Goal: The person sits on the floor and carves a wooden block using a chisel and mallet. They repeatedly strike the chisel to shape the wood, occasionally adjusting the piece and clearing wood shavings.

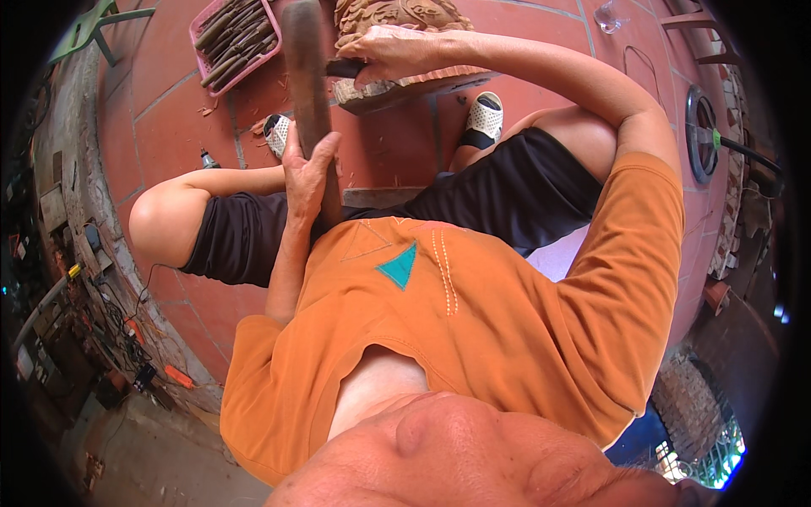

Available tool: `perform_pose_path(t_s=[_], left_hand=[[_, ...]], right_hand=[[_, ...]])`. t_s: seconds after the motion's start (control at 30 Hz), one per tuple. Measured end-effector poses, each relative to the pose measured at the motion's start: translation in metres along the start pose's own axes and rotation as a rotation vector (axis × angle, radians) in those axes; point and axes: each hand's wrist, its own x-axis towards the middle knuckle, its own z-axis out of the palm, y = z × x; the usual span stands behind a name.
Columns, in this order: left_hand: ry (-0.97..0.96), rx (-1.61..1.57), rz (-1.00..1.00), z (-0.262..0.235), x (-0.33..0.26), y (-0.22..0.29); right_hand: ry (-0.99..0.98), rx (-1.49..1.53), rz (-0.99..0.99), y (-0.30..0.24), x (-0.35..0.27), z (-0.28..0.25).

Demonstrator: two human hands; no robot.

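Note:
My left hand (310, 176) is closed around a long brown wooden mallet (306, 76), which stands in front of my body with its thick end away from me. Beyond it, my right hand (393, 52) grips a dark-handled tool, likely a carving chisel (345, 68); its tip is hidden. That hand is at the near left side of a carved wooden block (410, 12) with a raised relief on top. The block sits low in front of my feet, partly cut off by the picture's upper edge.
A pink basket (276, 63) of several wood-handled tools stands left of the mallet. Wood shavings (258, 127) lie on the red tiles. A green chair (80, 34) is far left, a glass (606, 17) far right, a round fan (701, 135) at right. Cables and clutter line the left.

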Motion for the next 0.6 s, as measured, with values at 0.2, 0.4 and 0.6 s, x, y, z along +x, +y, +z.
perform_pose_path(t_s=[0.2, 0.4, 0.6], left_hand=[[0.084, -0.229, 0.053, 0.002, -0.002, 0.003], [-0.007, 0.025, -0.099, 0.001, -0.001, -0.002], [0.075, -0.087, 0.071, 0.008, -0.003, 0.009]], right_hand=[[-0.001, 0.007, 0.001, 0.002, 0.000, 0.002], [0.161, 0.069, -0.135, 0.011, -0.001, 0.010], [0.134, 0.066, -0.118, 0.009, -0.002, 0.007]])
